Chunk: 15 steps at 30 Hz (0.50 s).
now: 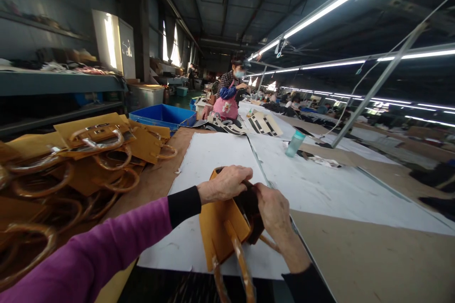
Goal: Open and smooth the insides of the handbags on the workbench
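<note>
A tan handbag [220, 229] with plastic-wrapped handles lies tilted on white paper [199, 161] at the table's near edge, its handles hanging toward me. Its dark inside faces right. My left hand [227, 182] reaches over the bag's upper edge with its fingers bent and closed on the dark rim. On the right side of the opening, my right hand [273, 210] pinches the same dark edge, its fingertips close to those of my left hand. The fingertips of both hands are partly hidden.
Several tan bags with wrapped handles [103, 151] are heaped at the left. Behind them stands a blue bin [163, 116]. A teal bottle [295, 144] and a slanted metal pole [377, 87] are at the right. A masked person [229, 90] is farther back.
</note>
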Tool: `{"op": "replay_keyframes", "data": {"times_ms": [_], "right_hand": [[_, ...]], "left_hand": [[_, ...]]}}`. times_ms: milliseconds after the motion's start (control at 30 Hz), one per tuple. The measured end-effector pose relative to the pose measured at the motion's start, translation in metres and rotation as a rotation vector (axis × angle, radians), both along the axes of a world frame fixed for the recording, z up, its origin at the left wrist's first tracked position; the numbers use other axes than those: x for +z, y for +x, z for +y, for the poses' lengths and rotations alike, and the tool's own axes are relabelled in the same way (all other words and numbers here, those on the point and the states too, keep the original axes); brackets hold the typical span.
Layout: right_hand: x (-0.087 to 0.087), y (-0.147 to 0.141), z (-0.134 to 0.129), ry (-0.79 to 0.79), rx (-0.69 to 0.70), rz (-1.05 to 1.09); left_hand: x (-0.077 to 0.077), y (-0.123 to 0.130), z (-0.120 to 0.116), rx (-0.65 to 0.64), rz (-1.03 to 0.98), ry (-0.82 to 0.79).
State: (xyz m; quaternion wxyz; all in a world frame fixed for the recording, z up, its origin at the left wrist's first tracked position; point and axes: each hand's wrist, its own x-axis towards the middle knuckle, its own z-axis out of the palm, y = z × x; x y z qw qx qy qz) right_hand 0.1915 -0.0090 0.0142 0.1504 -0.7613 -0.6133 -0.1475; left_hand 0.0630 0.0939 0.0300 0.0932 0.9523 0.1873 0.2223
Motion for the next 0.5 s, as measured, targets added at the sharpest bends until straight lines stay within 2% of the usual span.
{"op": "replay_keyframes", "data": {"times_ms": [167,267,367,500], "right_hand": [[0.009,0.016,-0.019,0.023,0.013,-0.051],[0.012,0.028,-0.035,0.021,0.013,-0.080],[0.005,0.037,-0.048,0.001,0.013,-0.028],[-0.006,0.042,-0.054,0.008,-0.020,0.092]], "left_hand": [[0.013,-0.025,0.009,0.062,0.121,-0.001],[0.015,-0.034,0.015,0.008,0.213,-0.073],[0.014,-0.033,0.016,-0.076,0.227,-0.100],[0.015,-0.023,0.012,-0.104,0.236,-0.019]]}}
